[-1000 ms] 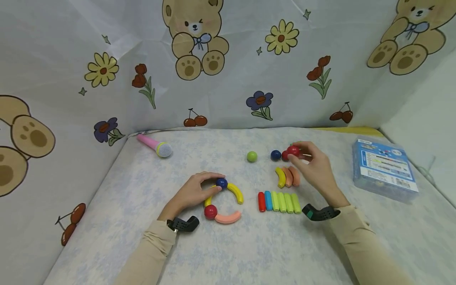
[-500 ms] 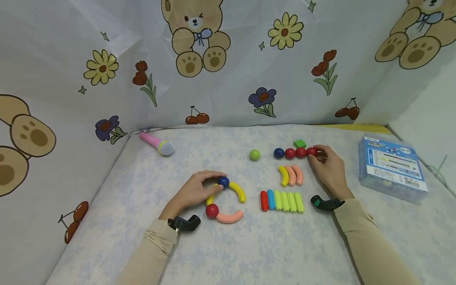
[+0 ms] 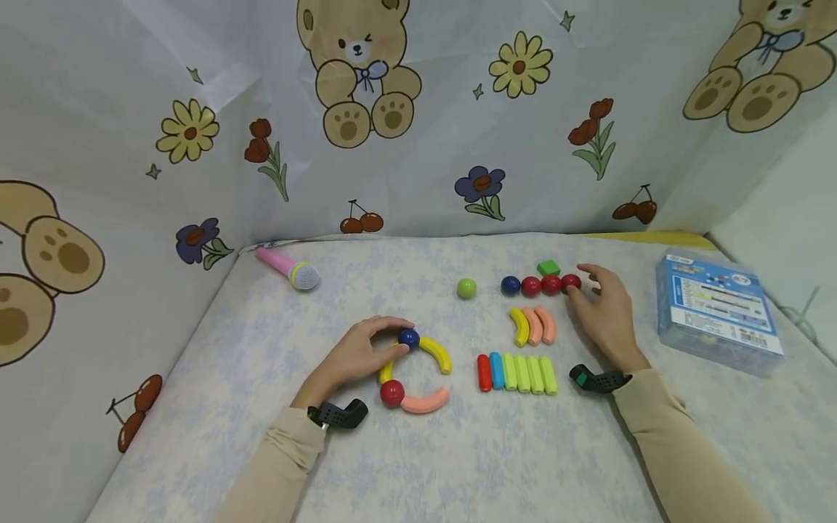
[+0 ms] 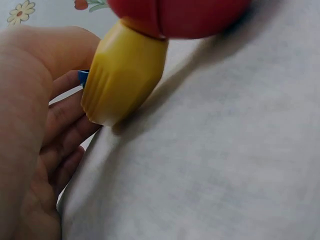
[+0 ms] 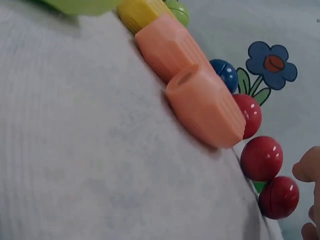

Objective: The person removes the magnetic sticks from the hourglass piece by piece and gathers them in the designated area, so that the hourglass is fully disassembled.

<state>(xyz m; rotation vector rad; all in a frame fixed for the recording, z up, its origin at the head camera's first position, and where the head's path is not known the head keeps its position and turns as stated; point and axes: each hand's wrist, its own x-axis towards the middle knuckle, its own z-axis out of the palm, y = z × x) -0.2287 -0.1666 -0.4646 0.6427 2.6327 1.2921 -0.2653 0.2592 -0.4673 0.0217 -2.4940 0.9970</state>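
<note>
My left hand [image 3: 358, 350] pinches a blue ball [image 3: 408, 338] between thumb and forefinger. That ball joins two yellow curved rods [image 3: 436, 354] in a part ring, with a red ball [image 3: 392, 393] and a pink curved rod [image 3: 425, 401] at its lower side. The left wrist view shows the near yellow rod [image 4: 125, 75] plugged against the red ball [image 4: 185, 15]. My right hand [image 3: 604, 309] hovers beside the rightmost red ball [image 3: 571, 283], fingers spread apart. In the right wrist view, the thumb [image 5: 307, 165] stands clear of that ball [image 5: 279, 197].
More red balls [image 3: 531, 286], a dark blue ball [image 3: 511, 285] and a green ball [image 3: 466, 288] line the back. A green block [image 3: 548, 268] lies behind them. Curved rods [image 3: 534, 327] and straight rods [image 3: 516, 373] sit nearer. Also here: a toy microphone [image 3: 288, 269] and a plastic box [image 3: 719, 312].
My right hand has moved right, set a red ball at the row's right end and spread its fingers off it. The green block has come into view. My left hand has stayed put.
</note>
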